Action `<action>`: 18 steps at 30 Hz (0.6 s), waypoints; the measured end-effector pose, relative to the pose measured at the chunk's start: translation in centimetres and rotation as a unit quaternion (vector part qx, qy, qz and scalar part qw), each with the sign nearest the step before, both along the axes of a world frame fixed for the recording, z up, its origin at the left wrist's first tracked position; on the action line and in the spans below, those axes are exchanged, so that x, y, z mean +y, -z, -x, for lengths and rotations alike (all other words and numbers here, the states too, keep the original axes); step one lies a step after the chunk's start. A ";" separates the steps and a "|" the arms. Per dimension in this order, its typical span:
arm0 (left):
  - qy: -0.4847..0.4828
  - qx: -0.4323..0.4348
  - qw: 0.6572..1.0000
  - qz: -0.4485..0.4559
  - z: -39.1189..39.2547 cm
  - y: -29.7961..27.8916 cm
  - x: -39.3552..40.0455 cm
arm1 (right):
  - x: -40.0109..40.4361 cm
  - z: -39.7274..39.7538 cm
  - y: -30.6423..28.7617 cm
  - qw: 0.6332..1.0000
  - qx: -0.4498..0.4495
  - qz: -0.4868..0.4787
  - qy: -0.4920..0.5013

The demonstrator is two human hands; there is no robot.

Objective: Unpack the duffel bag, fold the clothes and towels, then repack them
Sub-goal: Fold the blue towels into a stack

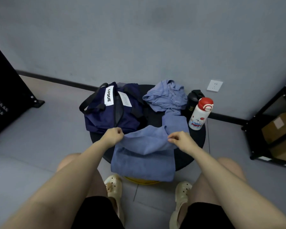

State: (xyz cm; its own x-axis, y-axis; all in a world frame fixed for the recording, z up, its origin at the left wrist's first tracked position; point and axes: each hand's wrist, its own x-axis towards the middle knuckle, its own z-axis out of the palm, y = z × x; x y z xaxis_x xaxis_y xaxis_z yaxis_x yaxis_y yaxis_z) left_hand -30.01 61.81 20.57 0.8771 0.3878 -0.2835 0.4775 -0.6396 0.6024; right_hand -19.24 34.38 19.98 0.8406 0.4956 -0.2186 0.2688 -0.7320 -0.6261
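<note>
Both hands, left hand and right hand, pinch the soft blue terry towel's far edge, best kept taut with corners matched.

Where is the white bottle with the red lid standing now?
In the head view the white bottle stands at the right edge of the round black table, beside a black bottle and right of the blue towel.

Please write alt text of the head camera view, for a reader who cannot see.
Both hands, left hand and right hand, pinch a blue towel over a round black table. Behind it lie a navy duffel bag, a crumpled blue garment and a white bottle.
</note>
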 end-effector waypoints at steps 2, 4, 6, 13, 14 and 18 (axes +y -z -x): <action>0.032 0.038 0.999 -0.012 0.6 1.4 -0.5 | -0.2 1.0 1.5 0.999 0.036 0.016 -0.015; 0.050 0.062 0.997 -0.019 1.0 2.5 -0.8 | -0.3 1.6 2.9 0.998 0.046 0.034 -0.028; 0.061 0.074 0.995 -0.026 1.2 3.5 -0.8 | -0.3 2.1 3.9 0.997 0.054 0.050 -0.033; 0.090 0.146 0.984 -0.058 0.9 6.2 -1.1 | 0.1 2.0 6.3 0.986 0.088 0.117 -0.076; 0.085 0.146 0.984 -0.060 0.6 6.3 -1.2 | 0.4 1.8 6.3 0.987 0.086 0.119 -0.069; 0.084 0.140 0.984 -0.073 -0.8 5.4 0.0 | 1.5 -0.3 5.0 0.993 0.034 0.109 -0.020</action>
State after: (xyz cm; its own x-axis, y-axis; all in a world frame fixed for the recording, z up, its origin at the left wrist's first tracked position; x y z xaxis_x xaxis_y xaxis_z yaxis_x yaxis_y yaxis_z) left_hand -29.19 61.76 15.18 0.8276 0.2978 -0.4759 0.4915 -0.7939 0.3579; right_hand -18.99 35.83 14.99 0.8005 0.4631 -0.3804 0.2631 -0.8418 -0.4712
